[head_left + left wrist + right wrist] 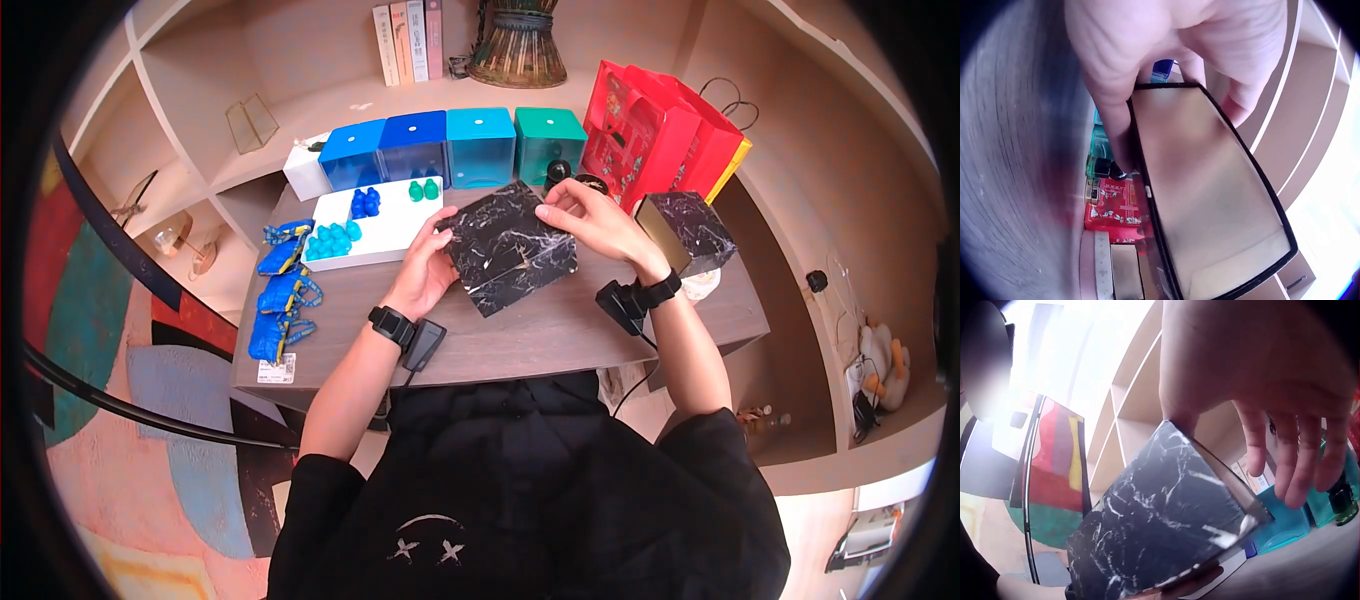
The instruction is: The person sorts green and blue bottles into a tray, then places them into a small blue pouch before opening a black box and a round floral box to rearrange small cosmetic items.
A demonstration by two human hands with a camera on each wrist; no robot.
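A black box with white marble veining (512, 250) is raised and tilted over the table, in front of the person. The left hand (425, 272) grips it along its left side, the thumb on the veined face. In the left wrist view, that hand's fingers straddle the box's end, and a smooth tan face (1210, 181) with a black rim shows. The right hand (598, 225) is at the box's upper right corner, its thumb touching there. In the right wrist view its fingers (1294, 456) hang loosely extended past the box edge.
A second marbled box (700, 230) stands at the right by red gift bags (640, 125). Clear boxes with blue-to-green lids (480, 150) line the back. A white tray (385, 243) bears small blue and green figures. Blue pouches (275, 305) lie at the left edge.
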